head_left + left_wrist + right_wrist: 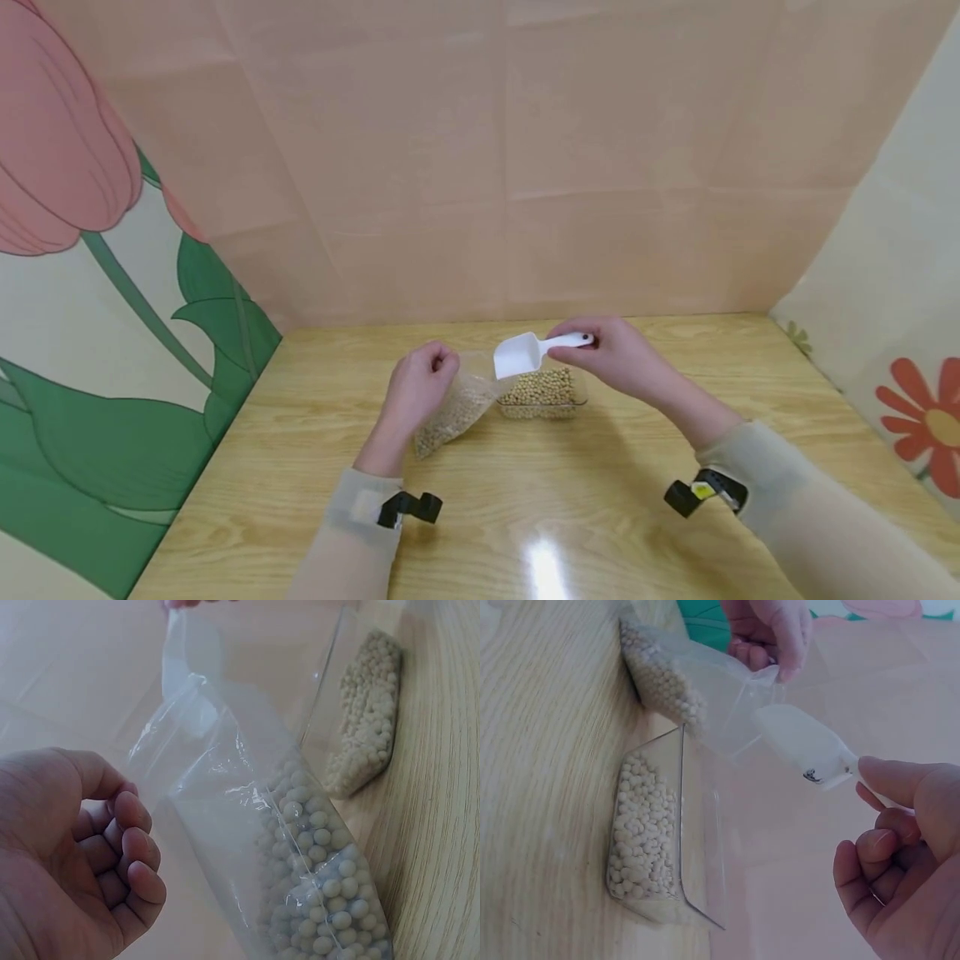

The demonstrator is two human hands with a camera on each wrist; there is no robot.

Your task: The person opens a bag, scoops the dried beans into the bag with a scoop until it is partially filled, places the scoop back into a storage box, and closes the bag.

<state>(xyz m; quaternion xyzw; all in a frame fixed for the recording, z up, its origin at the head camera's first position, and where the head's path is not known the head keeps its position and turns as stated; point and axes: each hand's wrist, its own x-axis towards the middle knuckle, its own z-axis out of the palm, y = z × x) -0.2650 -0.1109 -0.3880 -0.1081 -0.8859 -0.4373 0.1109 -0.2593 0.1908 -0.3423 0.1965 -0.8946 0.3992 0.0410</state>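
Observation:
My left hand pinches the top edge of a clear plastic bag, whose lower part is filled with round pale beans. The bag's bottom corner slants down toward the table. In my right hand is a white plastic scoop, gripped by its handle between thumb and fingers. No beans show in the scoop's bowl, which is at the bag's mouth in the right wrist view. Just below and behind the scoop stands a clear rectangular container holding more beans.
The wooden table runs back to a pink-covered wall. At the left is a panel with a printed tulip, at the right one with a red flower. A black camera mount sits on the left wrist, another on the right.

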